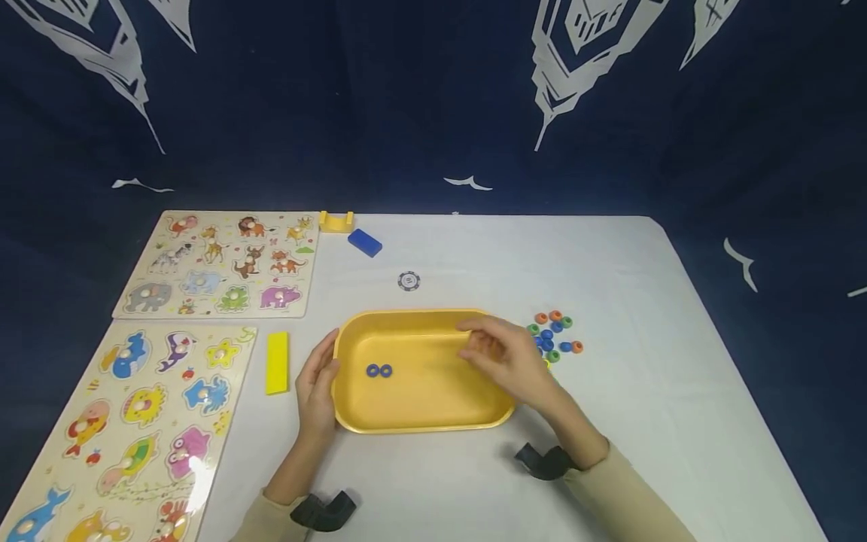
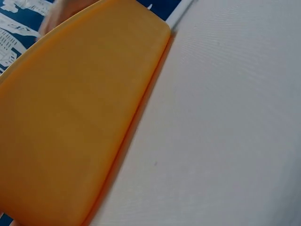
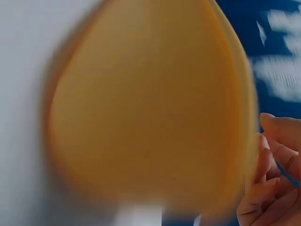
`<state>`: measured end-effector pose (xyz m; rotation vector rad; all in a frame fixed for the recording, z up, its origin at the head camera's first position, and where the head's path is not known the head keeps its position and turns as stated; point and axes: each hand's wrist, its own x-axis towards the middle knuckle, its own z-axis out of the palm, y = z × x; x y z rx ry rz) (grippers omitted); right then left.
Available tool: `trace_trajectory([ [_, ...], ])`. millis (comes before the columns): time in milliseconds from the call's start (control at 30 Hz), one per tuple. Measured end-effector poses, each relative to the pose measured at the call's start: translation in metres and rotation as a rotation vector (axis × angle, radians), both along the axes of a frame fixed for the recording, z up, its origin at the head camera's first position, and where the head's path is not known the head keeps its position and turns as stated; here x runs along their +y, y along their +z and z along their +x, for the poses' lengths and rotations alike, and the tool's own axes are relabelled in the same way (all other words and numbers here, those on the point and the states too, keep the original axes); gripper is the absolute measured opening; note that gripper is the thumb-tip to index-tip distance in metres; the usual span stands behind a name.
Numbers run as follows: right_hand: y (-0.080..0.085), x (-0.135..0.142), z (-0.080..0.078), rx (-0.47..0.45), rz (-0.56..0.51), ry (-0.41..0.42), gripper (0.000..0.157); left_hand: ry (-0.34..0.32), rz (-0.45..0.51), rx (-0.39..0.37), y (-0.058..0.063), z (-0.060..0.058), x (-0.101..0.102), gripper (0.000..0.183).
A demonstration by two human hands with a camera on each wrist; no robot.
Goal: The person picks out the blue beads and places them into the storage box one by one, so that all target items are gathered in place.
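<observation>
A shallow yellow tray [image 1: 427,406] sits in the middle of the white table, with two blue rings [image 1: 379,370] side by side on its floor. My left hand [image 1: 317,388] holds the tray's left end, thumb at the rim and fingers along the outer side. Over the tray's right part is my right hand [image 1: 504,357], its thumb and forefinger apart and the other fingers loosely curled; nothing shows between them. The right wrist view has these bent fingers [image 3: 263,193] beside the blurred tray [image 3: 150,113]. From the left wrist, the tray's outer wall [image 2: 80,108] fills the left side.
Several small coloured beads [image 1: 566,347] lie right of the tray. Two peg puzzle boards, one with land animals [image 1: 223,263] and one with sea animals [image 1: 145,436], are at left. Nearby are a yellow block [image 1: 277,363], blue block [image 1: 365,243], yellow bracket [image 1: 336,223] and poker chip [image 1: 409,281].
</observation>
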<state>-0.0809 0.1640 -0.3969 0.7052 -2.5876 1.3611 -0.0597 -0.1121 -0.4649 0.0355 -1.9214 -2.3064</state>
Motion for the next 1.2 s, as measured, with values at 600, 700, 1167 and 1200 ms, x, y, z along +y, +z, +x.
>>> trace_trajectory([
  [600, -0.069, 0.139, 0.007, -0.074, 0.154, -0.572, 0.035, 0.015, 0.019, -0.008, -0.001, 0.002, -0.002, 0.039],
  [700, -0.068, 0.135, 0.008, -0.109, 0.199, -0.577, 0.033, 0.012, 0.023, 0.003, -0.002, 0.002, -0.002, 0.039],
  [1167, -0.076, 0.131, 0.006, -0.072, 0.337, -0.621, 0.021, -0.009, 0.067, 0.001, 0.003, 0.000, 0.002, 0.039],
  [1200, -0.075, 0.131, 0.006, -0.070, 0.336, -0.624, 0.021, -0.008, 0.075, 0.001, 0.004, 0.000, 0.002, 0.039],
])
